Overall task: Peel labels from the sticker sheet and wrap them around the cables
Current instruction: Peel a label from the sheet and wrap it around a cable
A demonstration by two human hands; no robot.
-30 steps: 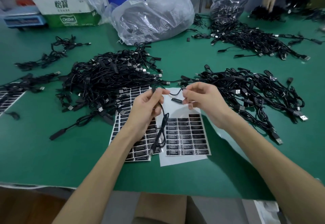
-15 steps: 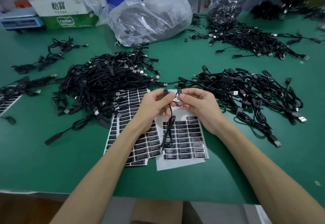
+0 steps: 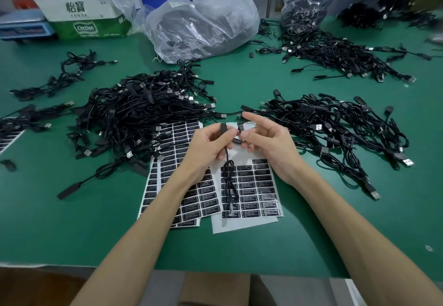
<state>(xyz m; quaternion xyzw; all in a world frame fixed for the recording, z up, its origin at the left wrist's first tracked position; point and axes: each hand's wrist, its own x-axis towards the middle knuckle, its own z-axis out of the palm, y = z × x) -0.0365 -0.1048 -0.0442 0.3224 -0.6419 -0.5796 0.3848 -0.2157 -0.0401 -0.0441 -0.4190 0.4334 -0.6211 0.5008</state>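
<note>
Over a green work table point(image 3: 72, 221), we see a black cable point(image 3: 229, 181) gripped in the left hand point(image 3: 208, 148). Its plug stands up above the curled fingers, and its bundled length hangs over a partly used sticker sheet point(image 3: 254, 185). A small black label point(image 3: 240, 127) sits at the cable between the two hands. The right hand point(image 3: 268, 142) meets the label with a fingertip, its index finger held straight. We cannot tell whether that hand is pinching the label or only touching it. A second sheet point(image 3: 167, 173) lies under the left wrist, overlapping the first. Heaps of black cables flank the sheets, one pile to the left point(image 3: 139, 113) and one to the right point(image 3: 323, 123). At the table's far side are a clear plastic bag point(image 3: 203, 22) and a green and white carton point(image 3: 88, 17).
</note>
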